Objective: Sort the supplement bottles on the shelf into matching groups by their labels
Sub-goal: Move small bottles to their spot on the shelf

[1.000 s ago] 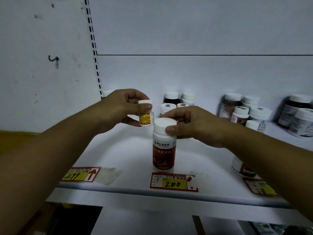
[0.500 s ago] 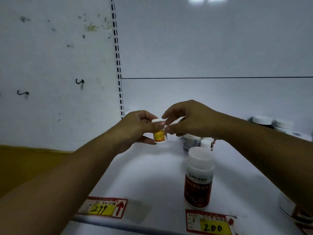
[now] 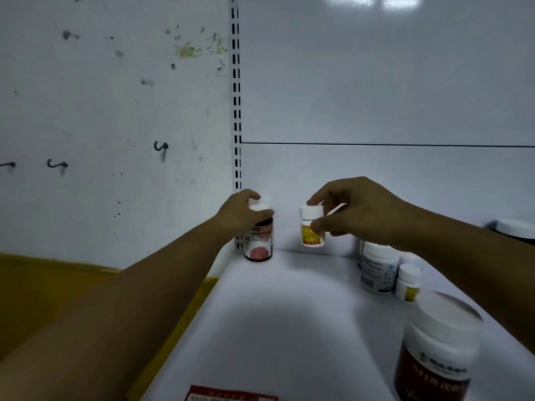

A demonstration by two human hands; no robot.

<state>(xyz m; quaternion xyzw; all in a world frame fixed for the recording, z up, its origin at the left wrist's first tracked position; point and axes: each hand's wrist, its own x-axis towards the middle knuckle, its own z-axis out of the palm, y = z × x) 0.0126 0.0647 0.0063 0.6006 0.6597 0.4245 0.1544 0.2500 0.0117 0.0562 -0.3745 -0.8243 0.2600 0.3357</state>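
Note:
My left hand (image 3: 241, 214) grips the white cap of a dark bottle with a pink-red label (image 3: 258, 240) that stands in the back left corner of the white shelf (image 3: 289, 314). My right hand (image 3: 351, 214) holds a small white bottle with a yellow-orange label (image 3: 311, 227) by cap and side, just above the shelf near the back wall. A large red-brown labelled bottle with a white cap (image 3: 437, 351) stands at the front right.
A white bottle with a blue-marked label (image 3: 377, 269) and a small white bottle with a yellow label (image 3: 408, 282) stand under my right forearm. Another white cap (image 3: 515, 228) shows at the far right. A slotted upright (image 3: 236, 111) runs up the back wall. A red price tag (image 3: 231, 395) sits on the front edge.
The small yellow-labelled bottle passed from my left hand to my right hand. My left hand moved to the back left corner and closed on the dark pink-labelled bottle. The view shifted left and closer.

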